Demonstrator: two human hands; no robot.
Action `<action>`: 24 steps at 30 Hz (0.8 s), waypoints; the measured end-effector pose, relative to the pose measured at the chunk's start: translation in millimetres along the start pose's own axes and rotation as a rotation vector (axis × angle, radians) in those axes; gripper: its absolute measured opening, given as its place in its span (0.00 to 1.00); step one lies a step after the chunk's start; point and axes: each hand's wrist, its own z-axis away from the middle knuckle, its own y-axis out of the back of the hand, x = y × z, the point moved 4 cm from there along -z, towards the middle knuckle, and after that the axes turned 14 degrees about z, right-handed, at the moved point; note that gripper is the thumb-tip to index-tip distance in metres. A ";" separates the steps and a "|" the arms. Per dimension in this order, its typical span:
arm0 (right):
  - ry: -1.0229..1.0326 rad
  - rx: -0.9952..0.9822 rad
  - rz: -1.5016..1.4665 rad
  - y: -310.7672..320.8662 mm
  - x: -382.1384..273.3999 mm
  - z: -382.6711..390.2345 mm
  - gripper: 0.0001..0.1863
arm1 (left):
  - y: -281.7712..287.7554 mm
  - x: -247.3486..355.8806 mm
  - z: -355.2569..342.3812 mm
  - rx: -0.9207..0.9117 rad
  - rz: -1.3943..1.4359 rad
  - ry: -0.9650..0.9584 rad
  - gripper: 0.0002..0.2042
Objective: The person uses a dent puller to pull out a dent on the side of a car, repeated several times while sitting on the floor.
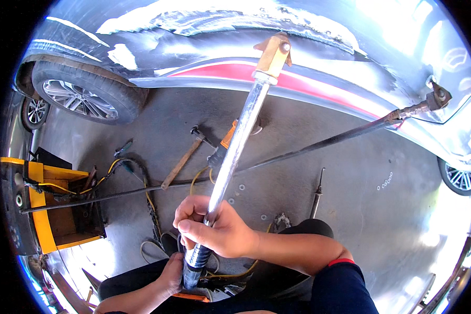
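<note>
A long chrome bar tool (pixel 239 136) slants up from my lap toward the car's side. At its upper end is a brass-coloured jaw head (pixel 272 56), overlapping the sanded car panel (pixel 319 39) in view; whether it touches the metal I cannot tell. My right hand (pixel 222 227) is closed round the lower shaft, thumb across it. Lower down, my left hand (pixel 170 275) is closed at the dark grip (pixel 195 266), its fingers partly hidden behind it. The panel carries white and bare-metal patches above a red-striped sill (pixel 214 71).
A wooden-handled hammer (pixel 182 163), an orange power tool (pixel 228 134) and a thin hook-tipped rod (pixel 317 196) lie on the floor. A thick black cable (pixel 319 145) runs from the yellow cart (pixel 42 204) to a clamp (pixel 437 98) on the car. Several small washers (pixel 386 181) are scattered about.
</note>
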 end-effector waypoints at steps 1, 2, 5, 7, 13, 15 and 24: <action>0.000 0.000 -0.001 1.2 -1.6 0.8 0.06 | 0.2 -1.5 -1.2 0.001 0.000 0.001 0.15; 0.007 0.005 -0.006 2.4 -4.1 1.5 0.06 | 1.3 -3.3 -3.2 0.009 0.035 0.001 0.15; 0.030 0.037 0.001 5.2 -9.1 2.0 0.05 | -2.6 -4.5 -5.1 -0.008 0.047 0.025 0.15; 0.046 0.062 0.009 6.1 -10.3 2.0 0.05 | -5.2 -5.7 -5.3 -0.028 0.025 0.047 0.15; 0.031 0.003 0.007 10.4 -10.5 5.5 0.05 | -6.9 -9.9 -6.4 -0.035 0.030 0.047 0.14; 0.036 -0.008 0.004 11.1 -11.1 5.8 0.04 | -7.9 -9.5 -7.8 -0.030 0.009 0.026 0.15; 0.065 0.031 -0.002 9.9 -14.0 5.6 0.04 | -12.4 -8.9 -7.0 -0.028 -0.029 0.039 0.14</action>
